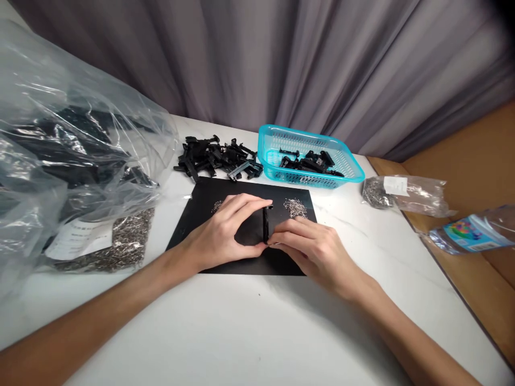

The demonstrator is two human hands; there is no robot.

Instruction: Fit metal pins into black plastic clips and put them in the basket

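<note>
A slim black plastic part (265, 224) stands on end above the black mat (237, 187). My left hand (229, 228) grips it between thumb and fingers, one at each end. The fingertips of my right hand (309, 246) are pinched together at the part's lower end; whether a small metal piece sits between them is hidden. On the mat behind my right hand lies a heap of small metal pieces (295, 208). A second heap of metal pieces (218, 206) is partly covered by my left hand.
Several loose black plastic parts (219, 158) are piled behind the mat. A blue basket (263, 155) holds more. Large clear bags (80, 91) and a bag of metal pieces (131, 241) fill the left. At right lie a small bag (378, 193) and a plastic bottle (469, 233).
</note>
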